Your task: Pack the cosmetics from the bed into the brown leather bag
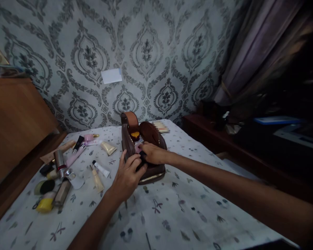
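Observation:
An open brown bag (152,171) with a gold zipper stands on the patterned white cloth. My right hand (153,152) reaches into its opening, fingers closed around a small pink and black item (138,148) whose shape is partly hidden. At the bag's near left side, my left hand (129,173) rests with bent, spread fingers against the edge. Inside the bag, behind my right hand, is a round container with an orange-yellow top (135,135). Left of the bag lie a cream tube (108,148), a white tube with a black cap (101,169) and a beige tube (97,180).
Several cosmetics bottles and jars, including a yellow-lidded one (45,205), cluster at the left of the cloth (167,215). A wooden cabinet (13,121) borders the left side, and a patterned wall (146,52) rises behind. Dark furniture and a curtain (250,59) are at the right.

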A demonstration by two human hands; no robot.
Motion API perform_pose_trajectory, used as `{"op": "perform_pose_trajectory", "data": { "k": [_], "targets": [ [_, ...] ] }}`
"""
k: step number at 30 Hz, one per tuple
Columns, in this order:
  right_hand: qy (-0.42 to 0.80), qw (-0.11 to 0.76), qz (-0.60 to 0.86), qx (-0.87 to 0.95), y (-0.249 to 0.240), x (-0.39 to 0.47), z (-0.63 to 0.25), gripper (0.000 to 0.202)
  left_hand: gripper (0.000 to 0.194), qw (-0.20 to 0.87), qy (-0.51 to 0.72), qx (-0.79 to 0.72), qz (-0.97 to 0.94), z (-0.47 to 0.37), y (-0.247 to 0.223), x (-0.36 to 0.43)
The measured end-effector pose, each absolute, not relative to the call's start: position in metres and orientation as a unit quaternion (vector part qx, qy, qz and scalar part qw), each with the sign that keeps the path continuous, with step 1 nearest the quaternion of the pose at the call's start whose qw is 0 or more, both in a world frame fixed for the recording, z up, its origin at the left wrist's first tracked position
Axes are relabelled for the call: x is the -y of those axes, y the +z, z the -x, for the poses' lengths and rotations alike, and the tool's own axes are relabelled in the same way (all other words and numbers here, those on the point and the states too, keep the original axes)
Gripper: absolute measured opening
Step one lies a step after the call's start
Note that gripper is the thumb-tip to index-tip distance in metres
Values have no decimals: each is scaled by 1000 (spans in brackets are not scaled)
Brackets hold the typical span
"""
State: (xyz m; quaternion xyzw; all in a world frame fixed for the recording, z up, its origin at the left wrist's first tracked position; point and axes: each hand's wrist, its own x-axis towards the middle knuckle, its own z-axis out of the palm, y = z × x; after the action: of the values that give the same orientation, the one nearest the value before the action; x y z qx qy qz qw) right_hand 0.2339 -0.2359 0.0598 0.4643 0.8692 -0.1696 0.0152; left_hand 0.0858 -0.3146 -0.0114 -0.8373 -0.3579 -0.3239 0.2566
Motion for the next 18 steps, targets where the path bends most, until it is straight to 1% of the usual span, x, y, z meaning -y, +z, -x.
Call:
{"op": "perform_pose_trajectory", "data": {
  "k": [5, 7, 10, 18],
  "targets": [
    [-133, 56, -461, -875, 57, 241, -229, 42, 21, 256, -341, 349, 835, -87, -13, 314],
    [-121, 63, -460, -877, 54, 240, -229, 39, 23, 255, -344, 349, 834, -87, -14, 314],
    [-105, 59, -448, -886, 51, 238, -232, 34, 26, 254, -351, 346, 832, -88, -15, 314],
    [-74, 34, -440, -894, 47, 242, -237, 36, 22, 253, -350, 343, 834, -87, -16, 313]
  ]
}}
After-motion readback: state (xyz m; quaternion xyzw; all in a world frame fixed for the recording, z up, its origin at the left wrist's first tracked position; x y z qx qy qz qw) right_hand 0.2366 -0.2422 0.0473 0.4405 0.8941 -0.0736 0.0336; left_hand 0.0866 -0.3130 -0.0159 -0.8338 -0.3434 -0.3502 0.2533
